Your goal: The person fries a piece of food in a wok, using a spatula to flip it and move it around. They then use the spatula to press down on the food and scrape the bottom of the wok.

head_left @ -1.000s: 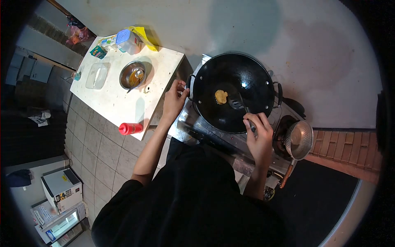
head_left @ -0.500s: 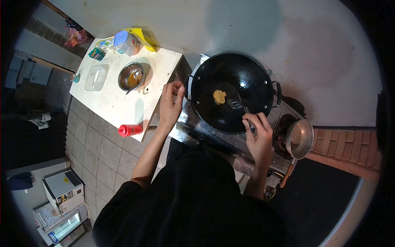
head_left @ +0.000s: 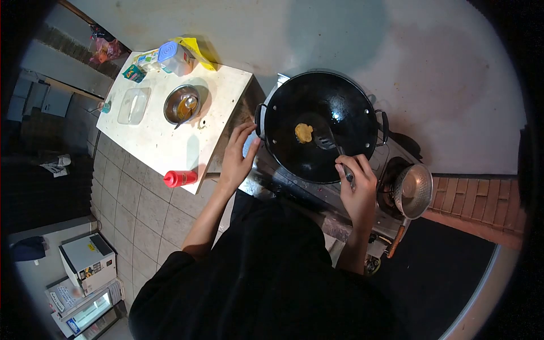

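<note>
A black wok point(head_left: 309, 164) with two loop handles sits on the stove. In it lies a small golden-yellow lump of frying food point(head_left: 304, 133), left of the wok's middle. My right hand point(head_left: 359, 182) is closed round the handle of a black slotted spatula point(head_left: 325, 141), whose blade rests in the wok just right of the food. At the wok's left side, my left hand point(head_left: 239, 158) has its fingers stretched out and thumb apart, with fingertips close to the left loop handle point(head_left: 258, 120).
On the white table point(head_left: 164, 141) at left are a metal bowl point(head_left: 170, 106) with yellow liquid, a clear plastic tray point(head_left: 134, 106), a red squeeze bottle point(head_left: 180, 178) and a blue-lidded tub point(head_left: 175, 59). A dented metal saucepan point(head_left: 412, 191) stands on the stove's right part.
My left hand has dropped slightly toward me, and its fingers have straightened from a curl near the wok's handle. The spatula and food have hardly moved.
</note>
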The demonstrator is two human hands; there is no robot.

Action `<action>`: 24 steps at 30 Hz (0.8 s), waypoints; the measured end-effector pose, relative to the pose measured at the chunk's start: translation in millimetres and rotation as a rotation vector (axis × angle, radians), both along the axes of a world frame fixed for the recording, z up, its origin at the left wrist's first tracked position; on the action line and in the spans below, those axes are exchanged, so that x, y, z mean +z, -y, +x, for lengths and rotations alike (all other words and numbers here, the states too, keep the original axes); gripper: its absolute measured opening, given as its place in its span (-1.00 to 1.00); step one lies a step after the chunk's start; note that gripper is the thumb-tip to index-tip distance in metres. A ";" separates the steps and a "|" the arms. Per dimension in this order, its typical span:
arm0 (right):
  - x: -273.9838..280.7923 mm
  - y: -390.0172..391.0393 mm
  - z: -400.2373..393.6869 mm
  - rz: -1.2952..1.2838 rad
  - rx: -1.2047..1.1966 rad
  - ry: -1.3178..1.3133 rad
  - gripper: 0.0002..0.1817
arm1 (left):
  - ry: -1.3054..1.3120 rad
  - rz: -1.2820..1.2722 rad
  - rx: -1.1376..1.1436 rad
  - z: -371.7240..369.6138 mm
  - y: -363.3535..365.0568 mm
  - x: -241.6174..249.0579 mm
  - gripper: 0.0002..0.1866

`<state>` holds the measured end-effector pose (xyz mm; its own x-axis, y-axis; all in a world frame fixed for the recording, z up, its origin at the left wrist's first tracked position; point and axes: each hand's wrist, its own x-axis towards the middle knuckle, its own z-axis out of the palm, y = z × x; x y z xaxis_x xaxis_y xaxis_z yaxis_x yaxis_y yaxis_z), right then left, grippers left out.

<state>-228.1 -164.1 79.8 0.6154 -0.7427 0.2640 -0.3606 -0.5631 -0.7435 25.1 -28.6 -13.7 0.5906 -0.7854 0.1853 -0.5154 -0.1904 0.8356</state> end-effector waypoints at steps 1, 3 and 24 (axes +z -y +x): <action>-0.2 -0.1 -0.1 0.004 0.001 0.008 -0.87 | -0.024 -0.003 -0.018 -3.1 -0.7 2.5 -0.61; 0.0 -0.1 -0.1 -0.008 0.003 0.005 -0.87 | 0.017 0.021 -0.028 -4.9 -1.9 3.6 -0.60; 0.2 -1.2 0.5 -0.012 0.006 0.003 -0.85 | -0.051 0.000 0.011 -5.5 -1.1 1.3 -0.56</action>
